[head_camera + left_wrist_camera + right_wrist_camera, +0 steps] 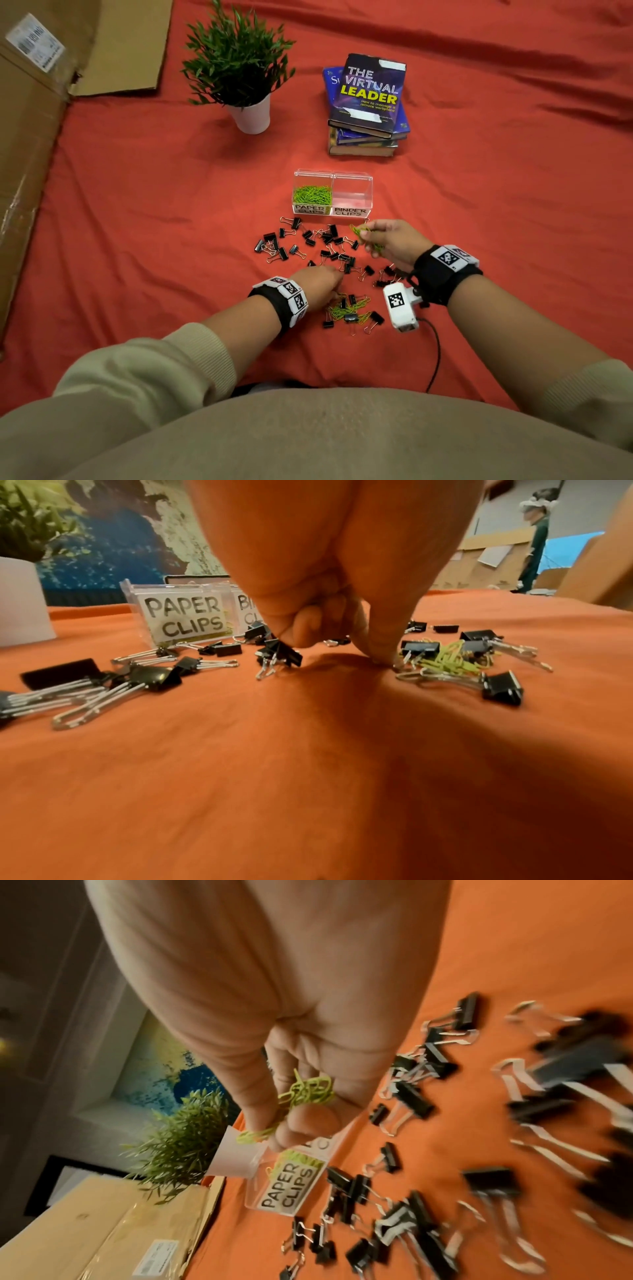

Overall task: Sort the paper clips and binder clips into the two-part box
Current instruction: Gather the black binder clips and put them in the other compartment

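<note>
A clear two-part box [352, 178] stands on the red cloth; its left half, labelled PAPER CLIPS [181, 615], holds green paper clips [311, 195]. Black binder clips [308, 240] lie scattered in front of it. My right hand [368, 236] is raised just right of the box front and pinches a bunch of green paper clips [308, 1096]. My left hand [334, 291] is down on the cloth at a small pile of green paper clips [349, 308] mixed with binder clips. Its thumb tip presses the cloth there and its fingers [304, 634] are curled; whether they hold anything is hidden.
A potted plant [251, 114] and a stack of books [368, 102] stand behind the box. Flattened cardboard [34, 120] covers the left edge. A cable [436, 359] runs from my right wrist camera toward me. Bare cloth lies left and right of the clips.
</note>
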Tool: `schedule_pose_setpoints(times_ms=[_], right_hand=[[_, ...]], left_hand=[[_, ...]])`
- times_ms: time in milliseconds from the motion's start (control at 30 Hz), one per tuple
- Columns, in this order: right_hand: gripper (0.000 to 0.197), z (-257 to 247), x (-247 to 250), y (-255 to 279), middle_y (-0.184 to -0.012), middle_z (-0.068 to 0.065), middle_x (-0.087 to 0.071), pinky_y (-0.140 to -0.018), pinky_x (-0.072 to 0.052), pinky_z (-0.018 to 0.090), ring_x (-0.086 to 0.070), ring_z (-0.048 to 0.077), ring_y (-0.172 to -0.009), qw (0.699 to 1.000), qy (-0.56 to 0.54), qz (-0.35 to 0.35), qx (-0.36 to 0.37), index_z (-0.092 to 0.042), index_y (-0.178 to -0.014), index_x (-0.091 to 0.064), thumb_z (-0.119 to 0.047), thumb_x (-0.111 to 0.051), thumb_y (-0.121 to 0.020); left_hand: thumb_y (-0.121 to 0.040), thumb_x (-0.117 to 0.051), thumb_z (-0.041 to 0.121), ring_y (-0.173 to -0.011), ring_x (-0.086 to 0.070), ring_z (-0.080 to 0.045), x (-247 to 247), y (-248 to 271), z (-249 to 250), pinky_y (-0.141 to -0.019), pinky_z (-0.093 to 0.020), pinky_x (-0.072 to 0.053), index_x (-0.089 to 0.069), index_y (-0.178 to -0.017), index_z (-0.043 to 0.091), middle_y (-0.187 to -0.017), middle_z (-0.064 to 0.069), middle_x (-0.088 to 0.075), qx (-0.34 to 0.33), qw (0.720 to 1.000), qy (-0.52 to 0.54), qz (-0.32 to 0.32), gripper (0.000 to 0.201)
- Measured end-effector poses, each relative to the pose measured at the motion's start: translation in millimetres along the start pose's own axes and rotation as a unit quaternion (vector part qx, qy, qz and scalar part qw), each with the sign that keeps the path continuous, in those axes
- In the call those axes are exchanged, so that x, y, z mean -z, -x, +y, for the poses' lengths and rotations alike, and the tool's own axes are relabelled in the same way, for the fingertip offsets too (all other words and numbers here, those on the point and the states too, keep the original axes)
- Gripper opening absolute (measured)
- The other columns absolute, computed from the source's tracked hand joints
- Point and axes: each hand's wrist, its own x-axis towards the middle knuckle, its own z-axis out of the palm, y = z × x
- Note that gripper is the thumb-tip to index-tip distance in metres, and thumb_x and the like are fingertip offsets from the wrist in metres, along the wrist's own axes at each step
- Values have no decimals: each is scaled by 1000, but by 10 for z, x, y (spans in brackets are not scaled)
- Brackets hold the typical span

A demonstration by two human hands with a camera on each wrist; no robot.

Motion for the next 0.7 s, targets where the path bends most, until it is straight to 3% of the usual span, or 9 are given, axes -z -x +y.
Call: schedule_pose_setpoints(times_ms=[100, 200, 267, 367, 467, 567, 700], right_hand=[[7, -247, -126, -233, -71, 4, -59, -52, -43, 22, -50, 12, -58, 995, 90, 46, 23, -8, -87, -62, -5, -57, -90], [7, -452, -303, -497, -71, 4, -61, -63, -51, 33, -54, 14, -60, 976, 202, 74, 42, -11, -87, -64, -16, -60, -90], [13, -573, -442, -683, -78, 5, -63, -73, -53, 36, -58, 17, -69, 953, 282, 87, 64, -7, -91, -66, -18, -58, -91], [18, -720, -653, -933, -97, 12, -68, -77, -52, 34, -64, 26, -88, 908, 396, 104, 93, -3, -99, -65, -16, -55, -92], [21, -765, -790, -1136, -104, 17, -65, -79, -47, 31, -61, 31, -99, 866, 485, 85, 89, 0, -104, -64, -12, -52, -91], [22, -741, -807, -1244, -107, 16, -66, -81, -48, 32, -62, 32, -102, 839, 533, 65, 84, -3, -103, -65, -5, -51, -87], [35, -721, -733, -1204, -115, 13, -65, -87, -48, 31, -60, 29, -106, 842, 523, 67, 119, -10, -114, -62, 3, -48, -84]], left_hand=[[-93, -51, 22, -100, -58, -31, -33, 22, -16, -79, -38, -47, -54, -106, 7, -112, -12, -58, 3, 1000, -5, -7, 20], [-91, -48, 19, -92, -59, -32, -31, 68, -54, -71, -34, -42, -52, -102, 5, -106, -15, -58, 5, 999, 46, 7, 17], [-91, -48, 15, -88, -58, -33, 37, 119, -101, -67, -31, -39, -49, -95, 8, -100, -16, -58, 23, 993, 112, 31, 8], [-91, -48, 13, -89, -57, -32, 174, 177, -259, -67, -29, -35, -48, -95, 7, -99, -17, -59, 65, 979, 173, 87, 8], [-90, -49, 12, -82, -54, -25, 343, 233, -451, -68, -29, -36, -48, -96, 7, -93, -14, -59, 94, 967, 202, 121, 8], [-87, -50, 10, -76, -50, -20, 511, 236, -621, -67, -26, -36, -47, -90, 16, -84, -3, -56, 123, 953, 235, 146, 7], [-88, -50, 10, -76, -51, -20, 791, 96, -749, -67, -25, -38, -56, -97, 9, -87, -6, -59, 133, 947, 228, 184, 10]])
